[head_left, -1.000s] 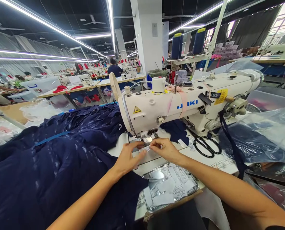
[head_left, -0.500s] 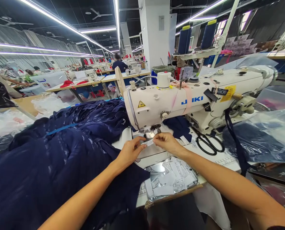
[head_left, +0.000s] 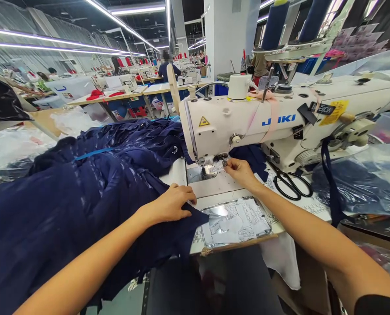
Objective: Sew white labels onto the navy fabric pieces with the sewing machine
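Cloth [head_left: 93, 205]: navy, heaped on your left, one corner reaching toward the tray [head_left: 221, 211]; no finished piece can be picked out in the heap, so no count.
Machine [head_left: 241, 124]: needle area low over the bed, held label [head_left: 215, 169] right there; whether any stitch is in, too small to tell.
Tray: directly before you, in front of the machine bed; well stocked, so much seems left.
Left hand [head_left: 172, 203]: over the cloth's near corner, half open, fingers loosely bent, thumb apart from fingertips; nothing seen pinched.
Right hand [head_left: 241, 171]: nearly closed, your thumb and fingertips pinching one end of the held label.
Scissors [head_left: 282, 174]: black, beyond your right forearm; not in use, no cut under way.
Loose labels [head_left: 247, 218]: white, printed, overlapping in the tray, apparently unused.
Held label: white, printed, at the needle area; cloth beneath it not made out. Judged early on this one: label placed, stitching unconfirmed.
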The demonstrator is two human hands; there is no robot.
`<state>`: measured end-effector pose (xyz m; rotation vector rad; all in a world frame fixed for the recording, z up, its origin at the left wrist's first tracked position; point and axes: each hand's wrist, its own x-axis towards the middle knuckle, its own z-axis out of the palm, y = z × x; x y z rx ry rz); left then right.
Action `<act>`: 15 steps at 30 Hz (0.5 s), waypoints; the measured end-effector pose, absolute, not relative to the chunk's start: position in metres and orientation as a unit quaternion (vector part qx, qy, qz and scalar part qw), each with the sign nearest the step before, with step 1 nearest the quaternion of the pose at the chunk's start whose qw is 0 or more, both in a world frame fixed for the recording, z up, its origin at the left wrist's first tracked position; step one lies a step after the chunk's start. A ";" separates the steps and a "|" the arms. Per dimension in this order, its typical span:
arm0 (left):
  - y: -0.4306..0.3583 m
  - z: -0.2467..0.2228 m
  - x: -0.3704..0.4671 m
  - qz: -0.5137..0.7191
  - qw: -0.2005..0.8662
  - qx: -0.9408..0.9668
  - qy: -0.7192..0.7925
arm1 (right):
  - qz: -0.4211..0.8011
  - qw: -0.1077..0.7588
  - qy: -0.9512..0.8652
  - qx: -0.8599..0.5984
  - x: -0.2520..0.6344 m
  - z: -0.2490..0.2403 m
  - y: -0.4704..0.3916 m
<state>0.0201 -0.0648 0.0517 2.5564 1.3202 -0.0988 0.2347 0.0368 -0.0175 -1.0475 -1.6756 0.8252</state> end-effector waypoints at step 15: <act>-0.090 0.059 0.030 0.249 0.233 0.788 0.513 | 0.210 0.345 -0.817 -0.412 0.228 -0.002 0.012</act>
